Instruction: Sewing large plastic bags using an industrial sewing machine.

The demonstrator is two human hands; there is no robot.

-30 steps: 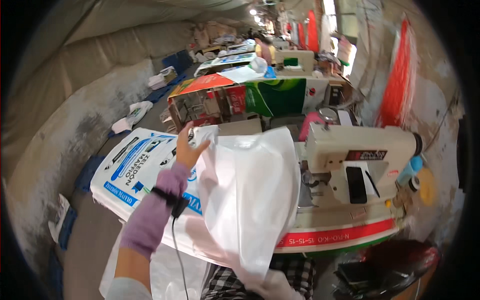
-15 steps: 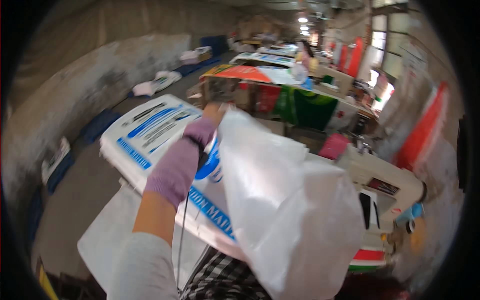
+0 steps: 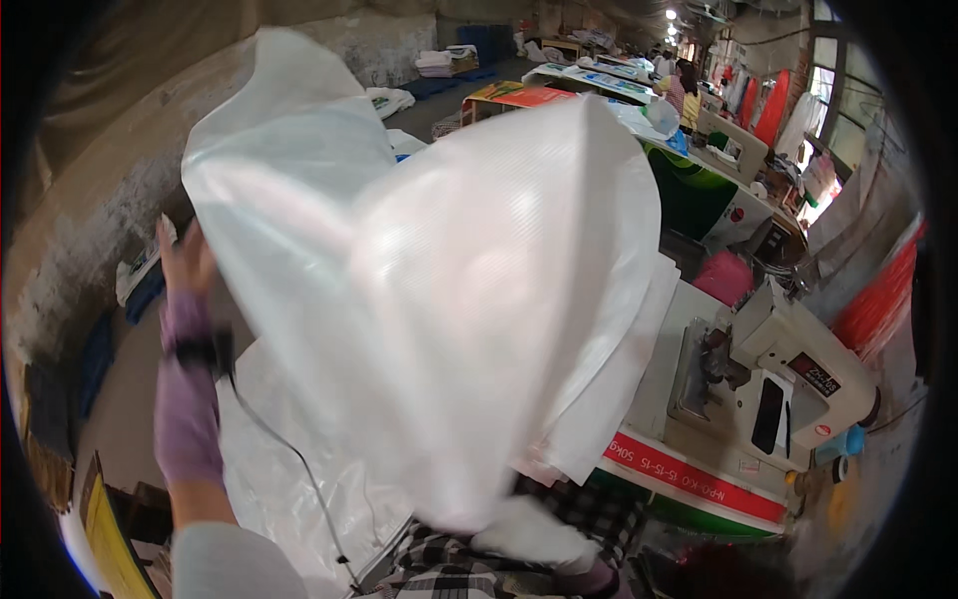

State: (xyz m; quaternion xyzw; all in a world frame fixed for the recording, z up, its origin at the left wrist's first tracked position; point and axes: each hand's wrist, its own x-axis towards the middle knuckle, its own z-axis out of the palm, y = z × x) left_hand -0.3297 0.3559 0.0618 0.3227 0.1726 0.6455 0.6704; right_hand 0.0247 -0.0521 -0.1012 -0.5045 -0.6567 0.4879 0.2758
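Observation:
A white woven plastic sack (image 3: 479,260) billows in the air before me and fills the middle of the head view. Its lower end narrows to a gathered point near my lap. My left hand (image 3: 188,262), with a purple sleeve at the wrist and a black strap with a cable, is raised beside the sack's left edge, fingers spread and holding nothing. Low in the middle, my right hand (image 3: 534,534), blurred and apparently in a white glove, is closed at the sack's gathered end; its fingers are not clear. The printed stack is mostly hidden behind the sack.
A sewing machine (image 3: 798,369) stands on a table at right, a dark phone (image 3: 768,411) against it. A pink bundle (image 3: 725,278) lies behind it. White sheeting (image 3: 309,459) spreads at lower left. More tables with printed sacks and a person (image 3: 684,92) are farther back.
My left hand has left the printed stack and swung to the left, opening. The white sack has risen and spread leftward over the stack. The right hand has come into view low down.

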